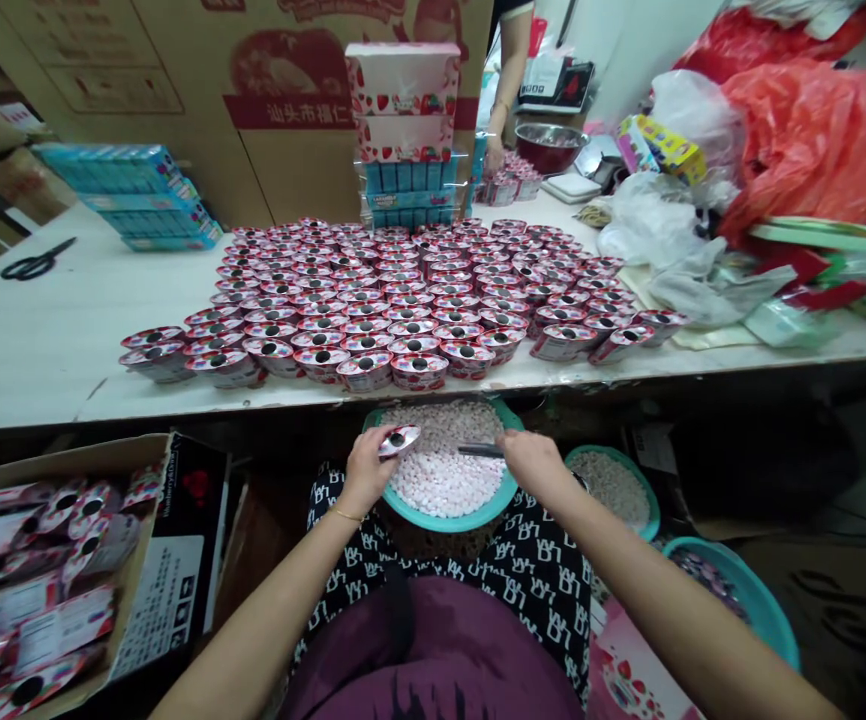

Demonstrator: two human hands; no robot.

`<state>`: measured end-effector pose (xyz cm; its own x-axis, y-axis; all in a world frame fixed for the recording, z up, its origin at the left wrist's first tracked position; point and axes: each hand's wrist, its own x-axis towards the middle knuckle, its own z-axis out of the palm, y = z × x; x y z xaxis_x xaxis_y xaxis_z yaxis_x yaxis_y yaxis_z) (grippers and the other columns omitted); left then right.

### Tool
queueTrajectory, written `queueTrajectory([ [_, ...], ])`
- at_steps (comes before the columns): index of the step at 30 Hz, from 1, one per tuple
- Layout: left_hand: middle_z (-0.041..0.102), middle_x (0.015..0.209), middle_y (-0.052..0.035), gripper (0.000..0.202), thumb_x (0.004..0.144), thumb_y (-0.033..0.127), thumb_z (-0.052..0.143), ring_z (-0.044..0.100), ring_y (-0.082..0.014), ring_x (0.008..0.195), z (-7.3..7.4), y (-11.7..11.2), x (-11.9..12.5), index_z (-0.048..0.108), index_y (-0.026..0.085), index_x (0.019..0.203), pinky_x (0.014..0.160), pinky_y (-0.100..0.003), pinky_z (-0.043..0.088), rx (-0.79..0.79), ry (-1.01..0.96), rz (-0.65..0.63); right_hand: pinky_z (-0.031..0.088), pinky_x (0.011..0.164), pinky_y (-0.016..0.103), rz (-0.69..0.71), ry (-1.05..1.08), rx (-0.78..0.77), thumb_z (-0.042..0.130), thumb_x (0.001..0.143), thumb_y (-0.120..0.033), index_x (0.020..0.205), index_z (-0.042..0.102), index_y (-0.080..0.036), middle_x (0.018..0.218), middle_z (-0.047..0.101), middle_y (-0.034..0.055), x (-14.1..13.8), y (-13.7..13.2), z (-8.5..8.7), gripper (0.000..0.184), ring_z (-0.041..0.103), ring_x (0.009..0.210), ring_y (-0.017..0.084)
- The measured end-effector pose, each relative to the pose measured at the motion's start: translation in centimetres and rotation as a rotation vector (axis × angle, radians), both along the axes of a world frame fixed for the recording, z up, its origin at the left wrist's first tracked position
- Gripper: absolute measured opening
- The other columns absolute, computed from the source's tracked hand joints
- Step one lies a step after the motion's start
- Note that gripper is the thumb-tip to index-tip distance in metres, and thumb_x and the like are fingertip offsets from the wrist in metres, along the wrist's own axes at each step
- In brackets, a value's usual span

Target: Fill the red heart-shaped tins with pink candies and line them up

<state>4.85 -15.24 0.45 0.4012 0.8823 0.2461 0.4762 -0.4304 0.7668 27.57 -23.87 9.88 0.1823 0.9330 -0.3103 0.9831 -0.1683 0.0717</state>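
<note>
A teal basin (508, 492) on my lap is filled with small white and pale pink candies (444, 485). Over its left side, my left hand (367, 468) grips a small red-and-pink packet (400, 440) whose oval top has a dark round hole facing up. My right hand (534, 462) is closed around a dark, narrow scoop-like tool (481, 450), held level above the candies and pointing left. The tool's tip is apart from the packet. Rows of similar packets (418, 370) stand upright on the white table (43, 330) in front of me.
An open carton (178, 500) of packets stands at my left. Two more teal basins (654, 500) are at lower right. Scissors (37, 262) and blue display boxes (137, 195) lie on the table's left. Plastic bags (658, 225) crowd the right. Another person's arm (512, 70) reaches in behind.
</note>
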Motion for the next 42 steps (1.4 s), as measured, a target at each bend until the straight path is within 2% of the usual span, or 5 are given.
queueTrajectory([
  [5,0.058,0.096,-0.0035,0.040,0.064,0.021,0.063,0.056,-0.0167,0.088,-0.3,0.2,-2.5,0.055,0.020,0.104,0.080,-0.030,0.044,-0.165,-0.128,0.129,0.039,0.074,0.024,-0.164,0.205,-0.002,0.034,0.081,-0.013,0.102,0.060,-0.021,0.100,0.064,0.0068,-2.7,0.6,-9.3,0.034,0.057,0.093,0.018],
  [9,0.059,0.098,-0.0042,0.042,0.062,0.024,0.065,0.057,-0.0171,0.088,-0.7,0.2,-3.3,0.056,0.019,0.103,0.081,-0.031,0.045,-0.232,-0.152,0.192,0.040,0.073,0.022,-0.246,0.316,0.037,0.033,0.084,-0.021,0.106,0.060,-0.024,0.102,0.065,0.0047,-4.1,1.6,-11.9,0.035,0.058,0.093,0.016],
  [17,0.061,0.103,-0.0045,0.039,0.067,0.015,0.058,0.055,-0.0183,0.094,-0.4,0.2,-1.6,0.055,0.021,0.106,0.085,-0.034,0.043,-0.104,-0.045,0.080,0.042,0.079,0.024,-0.187,0.488,0.181,0.039,0.083,-0.027,0.100,0.063,-0.023,0.104,0.065,0.0011,-0.3,1.1,-5.4,0.029,0.057,0.095,0.015],
  [26,0.061,0.103,-0.0044,0.047,0.063,0.001,0.052,0.050,-0.0189,0.094,0.1,-1.1,1.8,0.055,0.018,0.106,0.086,-0.032,0.041,0.046,0.101,-0.061,0.043,0.068,0.025,0.144,-0.018,-0.053,0.036,0.077,-0.011,0.091,0.064,-0.020,0.089,0.064,0.0084,-4.4,2.5,4.3,0.032,0.060,0.082,0.017],
  [42,0.059,0.106,-0.0044,0.044,0.067,0.002,0.047,0.050,-0.0190,0.101,2.4,-0.8,-3.5,0.056,0.022,0.105,0.090,-0.036,0.040,0.046,0.024,0.015,0.042,0.065,0.027,-0.073,0.030,-0.018,0.034,0.080,-0.020,0.104,0.061,-0.030,0.100,0.064,0.0048,0.3,-1.1,0.8,0.037,0.060,0.088,0.021],
])
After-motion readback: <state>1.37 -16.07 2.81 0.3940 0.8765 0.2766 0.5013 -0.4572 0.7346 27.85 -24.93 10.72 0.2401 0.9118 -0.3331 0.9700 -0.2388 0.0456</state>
